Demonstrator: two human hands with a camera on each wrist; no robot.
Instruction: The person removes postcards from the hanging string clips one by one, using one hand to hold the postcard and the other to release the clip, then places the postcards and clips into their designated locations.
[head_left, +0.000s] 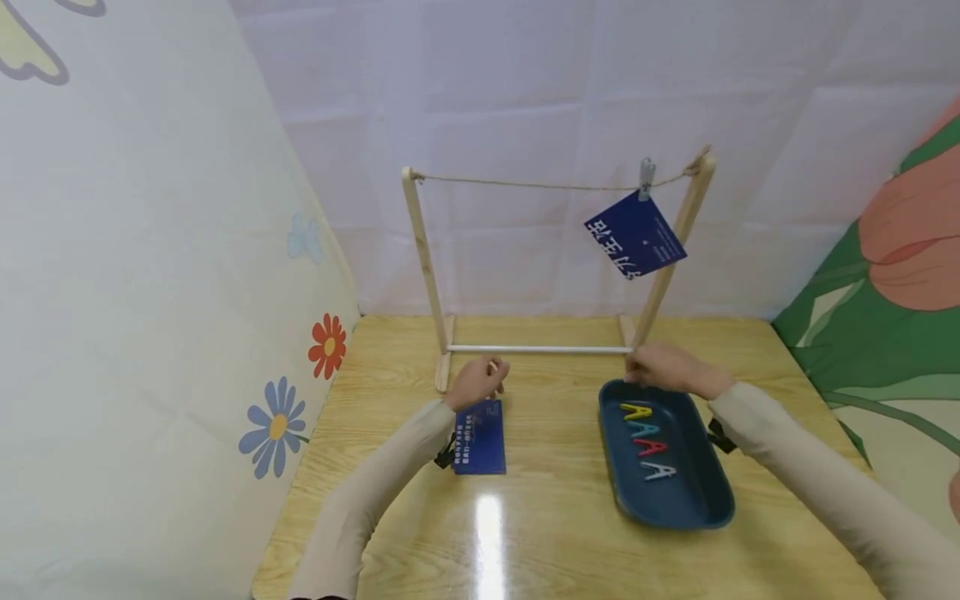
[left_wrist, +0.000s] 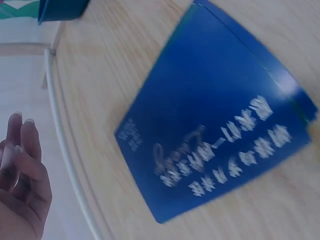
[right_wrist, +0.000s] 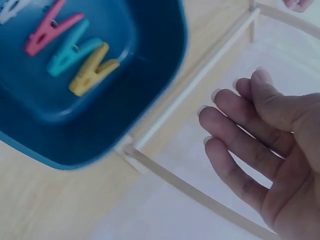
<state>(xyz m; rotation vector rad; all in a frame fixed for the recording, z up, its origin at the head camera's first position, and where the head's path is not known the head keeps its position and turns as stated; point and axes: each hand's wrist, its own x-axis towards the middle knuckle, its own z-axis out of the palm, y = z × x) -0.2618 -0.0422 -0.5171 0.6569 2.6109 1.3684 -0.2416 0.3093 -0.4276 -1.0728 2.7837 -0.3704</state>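
Note:
My left hand hovers just past the far edge of a stack of blue printed cards; its fingers hang loosely curled with nothing in them. Seen from the left wrist, the cards lie fanned slightly on the wood, white writing on top. Over the far rim of a dark blue tray is my right hand, fingers relaxed and holding nothing in the right wrist view. Inside the tray lie a yellow clothespin, a teal clothespin, a red clothespin and a white clothespin.
Behind the hands stands a wooden frame with a twine line across its top and a white bar low down. A pale clothespin holds a blue card tilted on the line near the right post.

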